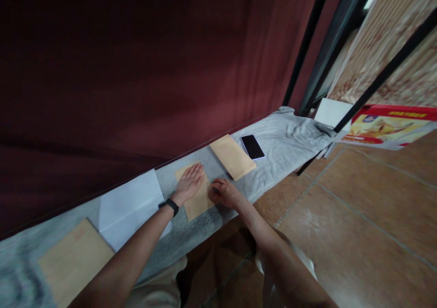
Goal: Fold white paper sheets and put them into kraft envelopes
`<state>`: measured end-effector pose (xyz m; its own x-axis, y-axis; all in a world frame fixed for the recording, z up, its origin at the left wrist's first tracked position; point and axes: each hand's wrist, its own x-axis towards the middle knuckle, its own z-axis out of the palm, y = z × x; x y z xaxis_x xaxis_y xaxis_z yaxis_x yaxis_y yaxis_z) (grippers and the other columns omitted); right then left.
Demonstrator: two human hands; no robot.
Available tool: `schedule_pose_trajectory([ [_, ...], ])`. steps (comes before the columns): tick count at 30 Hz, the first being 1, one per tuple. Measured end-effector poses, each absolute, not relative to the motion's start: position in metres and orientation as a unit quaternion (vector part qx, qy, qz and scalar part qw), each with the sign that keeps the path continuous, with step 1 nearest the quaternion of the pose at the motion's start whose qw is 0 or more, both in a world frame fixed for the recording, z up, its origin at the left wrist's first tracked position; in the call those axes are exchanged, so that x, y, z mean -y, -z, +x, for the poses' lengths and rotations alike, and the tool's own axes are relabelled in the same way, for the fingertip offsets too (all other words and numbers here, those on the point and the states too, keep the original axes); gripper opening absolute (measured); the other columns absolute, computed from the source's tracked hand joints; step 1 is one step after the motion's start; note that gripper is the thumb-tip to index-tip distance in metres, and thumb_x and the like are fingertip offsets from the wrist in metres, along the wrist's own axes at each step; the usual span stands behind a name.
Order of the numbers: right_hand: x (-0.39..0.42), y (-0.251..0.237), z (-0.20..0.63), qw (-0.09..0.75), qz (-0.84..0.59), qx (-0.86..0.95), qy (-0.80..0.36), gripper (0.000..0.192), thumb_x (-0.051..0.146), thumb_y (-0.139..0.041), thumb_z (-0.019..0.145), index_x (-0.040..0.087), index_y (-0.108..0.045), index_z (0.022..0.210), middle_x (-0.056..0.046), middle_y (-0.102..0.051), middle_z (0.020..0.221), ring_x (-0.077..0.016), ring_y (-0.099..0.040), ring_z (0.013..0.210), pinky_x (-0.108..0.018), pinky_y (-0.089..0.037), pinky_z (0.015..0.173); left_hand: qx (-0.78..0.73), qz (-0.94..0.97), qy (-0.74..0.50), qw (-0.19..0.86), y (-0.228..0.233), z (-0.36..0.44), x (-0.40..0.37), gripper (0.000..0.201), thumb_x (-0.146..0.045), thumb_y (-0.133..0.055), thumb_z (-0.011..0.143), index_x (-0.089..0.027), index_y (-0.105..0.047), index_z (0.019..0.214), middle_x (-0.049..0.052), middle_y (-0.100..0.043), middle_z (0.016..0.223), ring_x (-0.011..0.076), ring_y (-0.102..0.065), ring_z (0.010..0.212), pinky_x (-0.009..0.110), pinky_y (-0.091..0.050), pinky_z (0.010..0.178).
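Observation:
My left hand, with a black band on its wrist, lies flat with fingers stretched on a brown paper envelope. At the envelope's right edge, my right hand has its fingers curled in and closed on that edge; the fingertips are partly hidden. Just beyond the right hand is a small stack of brown envelopes. A creased white sheet of paper spreads out to the left of my left wrist, and my forearm covers part of it. Farther left, another brown envelope is partly behind the forearm.
A phone with a dark screen sits beside the stack. Grey cloth covers the long narrow surface. Behind it hangs a dark red curtain. Black poles and a red-and-yellow printed box stand at the right, above the tiled floor.

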<state>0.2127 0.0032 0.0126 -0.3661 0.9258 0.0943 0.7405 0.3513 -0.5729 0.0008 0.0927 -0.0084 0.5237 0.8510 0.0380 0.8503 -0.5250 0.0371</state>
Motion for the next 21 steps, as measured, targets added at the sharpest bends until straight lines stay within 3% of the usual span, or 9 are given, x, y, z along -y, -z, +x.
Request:
schedule_pose_trajectory([
  [6, -0.014, -0.019, 0.219, 0.183, -0.545, 0.788, -0.223, 0.034, 0.004, -0.046, 0.091, 0.015, -0.067, 0.115, -0.012, -0.07, 0.119, -0.0197, -0.065, 0.113, -0.027, -0.048, 0.098, -0.44, 0.897, -0.05, 0.009, 0.013, 0.012, -0.06, 0.061, -0.039, -0.022, 0.102, -0.01, -0.03, 0.156, 0.012, -0.03, 0.164, 0.021, -0.021, 0.153, 0.042, -0.02, 0.125],
  [12, -0.012, -0.027, 0.22, 0.179, -0.544, 0.789, -0.223, 0.039, 0.004, -0.045, 0.092, 0.012, -0.064, 0.125, -0.013, -0.07, 0.119, -0.0198, -0.066, 0.112, -0.025, -0.048, 0.097, -0.411, 0.909, -0.052, 0.031, 0.013, 0.024, -0.021, 0.059, -0.037, -0.024, 0.103, -0.012, -0.026, 0.157, 0.013, -0.027, 0.164, 0.0207, -0.018, 0.154, 0.043, -0.022, 0.125],
  [15, -0.012, -0.029, 0.221, 0.179, -0.538, 0.793, -0.223, 0.037, 0.004, -0.045, 0.091, 0.014, -0.066, 0.12, -0.012, -0.071, 0.118, -0.0185, -0.065, 0.113, -0.025, -0.047, 0.099, -0.399, 0.915, -0.048, 0.043, 0.012, 0.028, -0.002, 0.061, -0.041, -0.025, 0.104, -0.012, -0.024, 0.157, 0.013, -0.025, 0.165, 0.0204, -0.017, 0.154, 0.045, -0.021, 0.125],
  [21, -0.013, -0.026, 0.222, 0.184, -0.54, 0.79, -0.224, 0.033, 0.007, -0.045, 0.093, 0.012, -0.069, 0.115, -0.015, -0.071, 0.118, -0.0216, -0.065, 0.114, -0.028, -0.048, 0.099, -0.385, 0.919, -0.045, 0.066, 0.006, 0.033, 0.03, 0.059, -0.045, -0.029, 0.103, -0.015, -0.034, 0.154, 0.012, -0.029, 0.163, 0.0209, -0.023, 0.152, 0.045, -0.019, 0.126],
])
